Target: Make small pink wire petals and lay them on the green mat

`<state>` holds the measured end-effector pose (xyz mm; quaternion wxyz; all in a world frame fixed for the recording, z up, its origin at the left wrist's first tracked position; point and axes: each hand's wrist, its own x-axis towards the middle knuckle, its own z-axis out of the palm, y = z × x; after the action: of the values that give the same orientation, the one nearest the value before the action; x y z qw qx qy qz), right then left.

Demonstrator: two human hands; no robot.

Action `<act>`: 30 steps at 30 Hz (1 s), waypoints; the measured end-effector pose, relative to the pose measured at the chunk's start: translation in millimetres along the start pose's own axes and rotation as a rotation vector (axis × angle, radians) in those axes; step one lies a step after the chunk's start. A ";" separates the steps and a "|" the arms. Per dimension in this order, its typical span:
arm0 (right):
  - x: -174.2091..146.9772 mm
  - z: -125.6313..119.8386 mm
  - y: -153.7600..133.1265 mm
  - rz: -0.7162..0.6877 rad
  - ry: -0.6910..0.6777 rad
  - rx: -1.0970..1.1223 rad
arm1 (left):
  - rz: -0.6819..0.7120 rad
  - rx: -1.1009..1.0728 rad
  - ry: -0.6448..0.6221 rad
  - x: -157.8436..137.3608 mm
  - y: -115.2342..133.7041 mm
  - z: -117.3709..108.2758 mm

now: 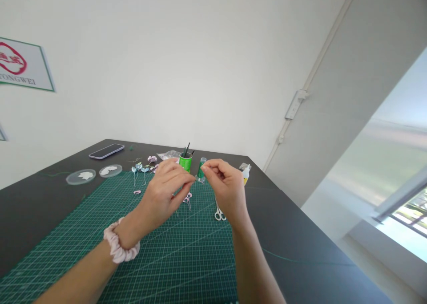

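Above the green cutting mat (160,259), my two hands are raised close together with a small gap between their fingertips. My left hand (168,186), with a pale scrunchie (120,246) at its wrist, has thumb and index finger pinched. My right hand (228,186) is curled, its thumb and forefinger pressed together. Whatever sits in either pinch is too fine to make out. Beneath the hands lie small pale-purple petal pieces (187,197) on thin stems. White-handled scissors (220,215) rest beside my right wrist, partly hidden by it.
Behind the hands stand a green can (186,161) of dark tools and a green spool (201,167). A glue bottle (246,175) is at the right. Leftward are wired blue leaves (138,168), shallow dishes (81,176) with white pieces, and a phone (106,151). Green thread (300,261) trails rightward.
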<state>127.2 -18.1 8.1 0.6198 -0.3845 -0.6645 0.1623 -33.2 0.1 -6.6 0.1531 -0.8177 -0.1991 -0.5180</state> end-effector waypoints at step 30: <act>-0.2 -1.6 -3.0 0.126 -0.223 0.126 | -0.255 0.040 0.218 10.8 1.3 16.3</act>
<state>127.8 -20.6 10.3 0.5536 -0.3653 -0.6924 0.2841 -15.6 8.2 -3.7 0.1234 -0.7215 -0.2936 -0.6148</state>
